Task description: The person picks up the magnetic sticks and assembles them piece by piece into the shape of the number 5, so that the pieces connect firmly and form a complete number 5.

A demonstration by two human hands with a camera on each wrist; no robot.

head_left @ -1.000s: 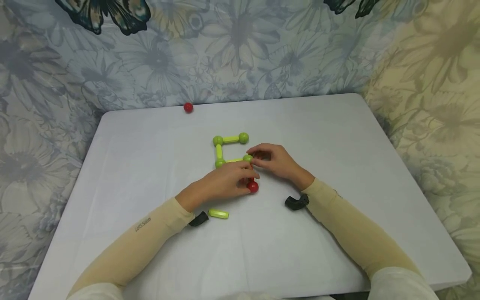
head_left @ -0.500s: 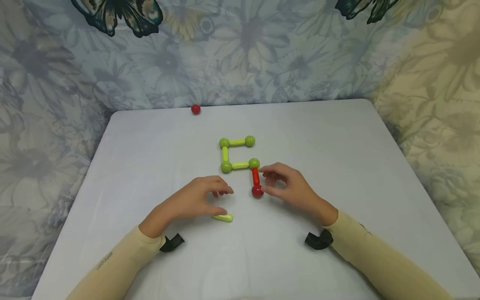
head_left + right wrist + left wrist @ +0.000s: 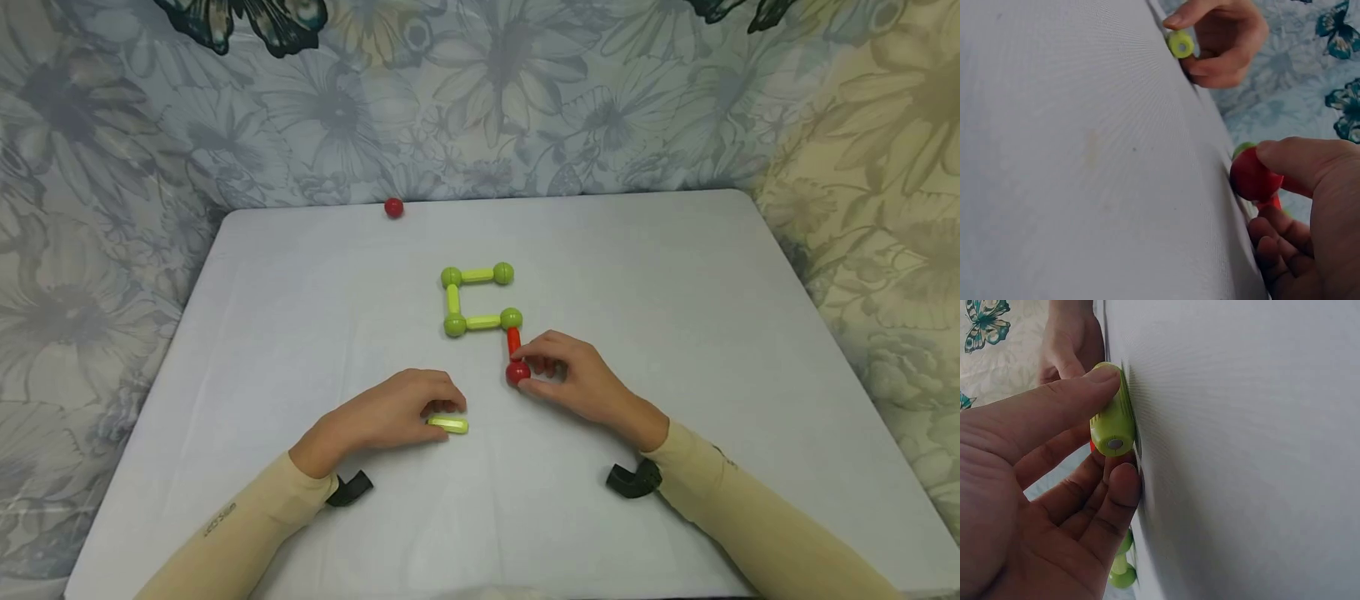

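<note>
My left hand (image 3: 393, 410) pinches a loose yellow-green magnetic rod (image 3: 450, 425) low on the table. In the left wrist view the thumb lies over this rod (image 3: 1113, 419), whose near end shows a grey metal dot. Thumb and fingertips of my right hand (image 3: 581, 379) hold a red ball (image 3: 517, 372). A red rod (image 3: 513, 342) joins this ball to a green ball (image 3: 511, 318), the end of a bent chain of green balls and yellow-green rods (image 3: 482, 322). In the right wrist view the thumb presses on the red ball (image 3: 1252, 175).
Another red ball (image 3: 393, 207) sits at the back edge of the white table (image 3: 637, 267). Floral fabric (image 3: 480, 100) with butterflies hangs behind and beside the table. Black wrist pieces (image 3: 633, 480) stick out below both sleeves.
My left hand has left the chain, moved toward the front left and taken hold of the loose rod. My right hand has shifted from the green ball down to the red one.
</note>
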